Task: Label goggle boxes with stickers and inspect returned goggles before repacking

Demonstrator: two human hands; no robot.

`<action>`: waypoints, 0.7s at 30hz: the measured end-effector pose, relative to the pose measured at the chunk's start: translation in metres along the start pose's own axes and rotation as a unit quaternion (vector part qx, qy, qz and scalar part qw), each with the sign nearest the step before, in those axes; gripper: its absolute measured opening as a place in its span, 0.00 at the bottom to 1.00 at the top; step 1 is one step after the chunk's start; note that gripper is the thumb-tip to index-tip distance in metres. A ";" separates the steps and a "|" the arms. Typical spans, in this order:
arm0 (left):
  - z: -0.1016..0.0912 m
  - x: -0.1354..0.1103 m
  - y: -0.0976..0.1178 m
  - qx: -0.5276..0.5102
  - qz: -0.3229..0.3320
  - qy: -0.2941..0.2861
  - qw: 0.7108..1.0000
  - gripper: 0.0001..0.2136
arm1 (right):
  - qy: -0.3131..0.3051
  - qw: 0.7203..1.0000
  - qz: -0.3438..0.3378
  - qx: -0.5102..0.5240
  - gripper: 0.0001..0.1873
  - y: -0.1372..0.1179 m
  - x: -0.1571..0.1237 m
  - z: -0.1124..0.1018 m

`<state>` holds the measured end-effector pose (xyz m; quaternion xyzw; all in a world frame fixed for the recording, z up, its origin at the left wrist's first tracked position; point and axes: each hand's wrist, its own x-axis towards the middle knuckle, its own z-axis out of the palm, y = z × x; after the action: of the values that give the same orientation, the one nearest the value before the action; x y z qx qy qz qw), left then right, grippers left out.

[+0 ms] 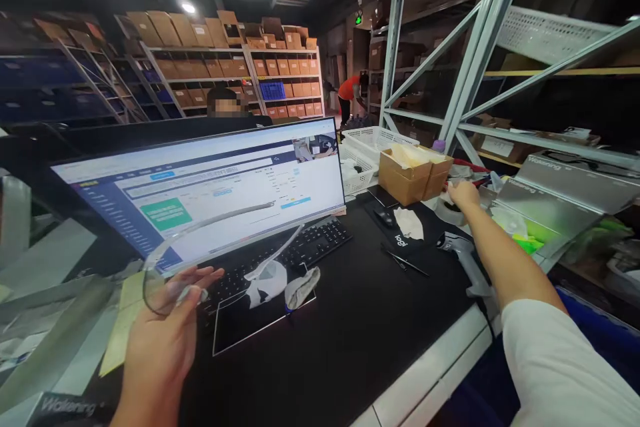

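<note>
My left hand point(167, 327), at the lower left in front of the monitor point(235, 193), pinches a clear, thin, curved strip point(215, 216) between thumb and fingers. The strip bends in a loop at the hand, and its grey end reaches across the screen. Near it on the black mat lie a crumpled white piece point(270, 282) and a greyish cloth piece point(302, 287), over a dark flat panel point(265, 327). Stretched out to the far right, my right hand point(464, 195) has its fingers closed beside a roll of tape point(447, 211); what they hold is too small to tell.
A keyboard point(320, 240), mouse point(383, 216), white cloth point(409, 223), tweezers point(404, 260) and barcode scanner point(465, 260) lie on the mat. Cardboard boxes point(404, 179) and white baskets point(360, 177) stand behind. Silver boxes point(550, 207) sit at right. A person point(227, 110) is behind the monitor.
</note>
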<state>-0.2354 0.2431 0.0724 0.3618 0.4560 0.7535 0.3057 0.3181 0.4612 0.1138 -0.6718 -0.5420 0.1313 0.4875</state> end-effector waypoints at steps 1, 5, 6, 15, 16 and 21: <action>0.000 -0.001 0.001 -0.005 0.004 -0.010 1.000 0.22 | -0.002 1.000 0.008 0.008 0.15 -0.004 0.002 0.000; 0.004 -0.010 0.004 -0.013 -0.017 -0.072 0.997 0.20 | -0.085 0.993 0.004 0.081 0.15 -0.039 -0.017 0.022; 0.005 -0.014 0.004 -0.006 -0.030 -0.098 0.995 0.19 | -0.124 0.986 -0.005 0.107 0.15 -0.051 -0.030 0.032; 0.029 -0.055 0.002 -0.022 -0.122 -0.285 0.950 0.16 | -0.453 0.862 -0.077 0.213 0.08 -0.167 -0.192 0.116; 0.032 -0.058 0.001 -0.031 -0.143 -0.292 0.945 0.17 | -0.462 0.858 -0.090 0.205 0.07 -0.175 -0.204 0.121; 0.037 -0.067 0.001 -0.066 -0.199 -0.252 0.945 0.20 | -0.403 0.888 -0.177 0.135 0.05 -0.191 -0.236 0.135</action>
<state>-0.1682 0.2072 0.0676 0.4211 0.3756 0.5900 0.5775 0.0191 0.3165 0.1167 -0.3818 -0.7786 0.3745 0.3282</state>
